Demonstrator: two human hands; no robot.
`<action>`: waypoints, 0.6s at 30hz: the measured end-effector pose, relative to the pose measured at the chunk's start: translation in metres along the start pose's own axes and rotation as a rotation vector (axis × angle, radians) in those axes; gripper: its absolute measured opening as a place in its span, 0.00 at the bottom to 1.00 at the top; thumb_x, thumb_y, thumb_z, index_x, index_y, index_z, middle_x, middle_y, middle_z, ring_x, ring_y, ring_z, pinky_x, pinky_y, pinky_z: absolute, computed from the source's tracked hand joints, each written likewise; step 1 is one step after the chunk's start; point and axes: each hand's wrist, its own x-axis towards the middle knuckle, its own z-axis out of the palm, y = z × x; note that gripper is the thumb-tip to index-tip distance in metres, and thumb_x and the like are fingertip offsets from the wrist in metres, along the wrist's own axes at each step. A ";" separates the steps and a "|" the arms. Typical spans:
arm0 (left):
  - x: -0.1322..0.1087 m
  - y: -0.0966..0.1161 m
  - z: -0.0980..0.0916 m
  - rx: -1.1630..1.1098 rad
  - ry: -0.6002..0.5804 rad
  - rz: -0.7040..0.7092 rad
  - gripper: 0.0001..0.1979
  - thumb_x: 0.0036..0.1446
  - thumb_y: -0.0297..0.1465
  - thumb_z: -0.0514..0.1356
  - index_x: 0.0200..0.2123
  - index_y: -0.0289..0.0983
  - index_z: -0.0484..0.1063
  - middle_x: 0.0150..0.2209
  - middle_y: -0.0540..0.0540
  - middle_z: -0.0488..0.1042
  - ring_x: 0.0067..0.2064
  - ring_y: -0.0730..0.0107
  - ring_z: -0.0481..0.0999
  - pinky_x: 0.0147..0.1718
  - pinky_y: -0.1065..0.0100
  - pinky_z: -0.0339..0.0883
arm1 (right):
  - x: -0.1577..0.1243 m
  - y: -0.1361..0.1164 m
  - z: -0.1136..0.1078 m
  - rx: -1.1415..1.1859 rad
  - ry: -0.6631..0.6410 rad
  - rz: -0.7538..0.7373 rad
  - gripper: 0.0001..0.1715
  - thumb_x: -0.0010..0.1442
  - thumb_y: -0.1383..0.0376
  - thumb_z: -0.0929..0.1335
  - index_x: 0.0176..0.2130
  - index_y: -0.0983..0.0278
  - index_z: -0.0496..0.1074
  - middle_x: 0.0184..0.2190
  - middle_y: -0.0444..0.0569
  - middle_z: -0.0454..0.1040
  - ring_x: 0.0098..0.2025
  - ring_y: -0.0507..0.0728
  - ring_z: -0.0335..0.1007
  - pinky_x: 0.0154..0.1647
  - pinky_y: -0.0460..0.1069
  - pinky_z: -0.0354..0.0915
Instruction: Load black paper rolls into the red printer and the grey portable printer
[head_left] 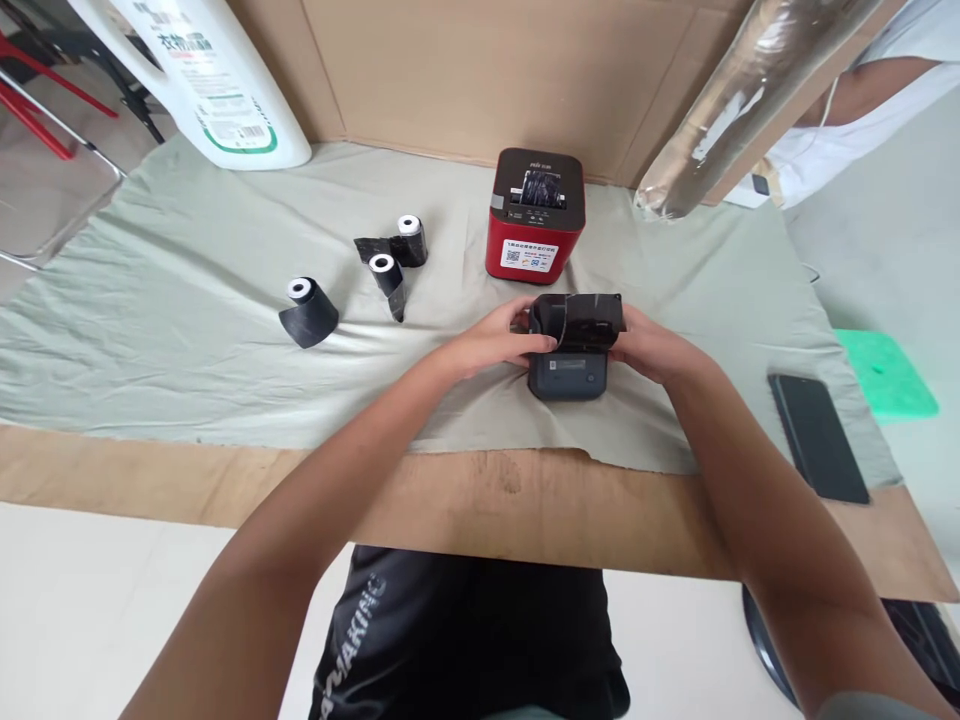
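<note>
Between my two hands, close to the front of the cloth, is a small black portable printer point(568, 378), with a button and a pale label on its face. A glossy black strip point(592, 318) covers its upper part. My left hand point(504, 338) grips the left side, thumb lying over the black strip. Along the right side my right hand point(646, 345) holds it, most fingers hidden behind. Just beyond stands a red and black printer point(529, 225) with black material in its top slot. Three black rolls with white cores, a near one point(311, 318) included, stand to the left.
A white detergent bottle point(225, 90) stands at the back left before a cardboard panel point(480, 80). At the back right leans a plastic-wrapped tube point(712, 130), with another person's arm point(874, 92) beyond. A phone point(817, 437) and a green pad point(889, 375) lie right.
</note>
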 end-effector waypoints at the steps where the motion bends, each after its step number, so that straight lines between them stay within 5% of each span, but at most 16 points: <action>1: 0.000 0.000 0.001 0.003 0.002 -0.002 0.33 0.53 0.32 0.70 0.62 0.41 0.67 0.58 0.37 0.71 0.56 0.53 0.77 0.50 0.53 0.80 | 0.001 0.004 0.000 0.038 0.001 0.021 0.28 0.48 0.53 0.80 0.46 0.59 0.76 0.40 0.51 0.79 0.42 0.64 0.77 0.34 0.56 0.76; 4: -0.001 -0.001 0.002 0.001 0.001 0.008 0.34 0.53 0.32 0.70 0.62 0.41 0.66 0.58 0.38 0.71 0.55 0.53 0.77 0.50 0.51 0.79 | 0.007 0.015 0.002 0.103 0.002 0.048 0.31 0.45 0.52 0.81 0.46 0.57 0.75 0.41 0.49 0.79 0.42 0.63 0.76 0.36 0.56 0.75; 12: 0.002 -0.013 0.001 0.027 0.025 0.172 0.37 0.50 0.32 0.71 0.63 0.43 0.65 0.61 0.37 0.69 0.52 0.54 0.78 0.50 0.50 0.78 | 0.014 0.027 0.014 0.161 0.049 -0.200 0.28 0.48 0.51 0.81 0.42 0.58 0.71 0.39 0.44 0.75 0.43 0.58 0.72 0.45 0.53 0.71; 18: 0.002 -0.012 0.001 0.066 0.028 0.169 0.36 0.51 0.32 0.72 0.62 0.44 0.65 0.61 0.38 0.69 0.50 0.58 0.79 0.51 0.50 0.78 | 0.012 0.028 0.012 0.146 0.034 -0.176 0.28 0.49 0.51 0.80 0.44 0.58 0.71 0.41 0.45 0.75 0.44 0.58 0.71 0.46 0.53 0.71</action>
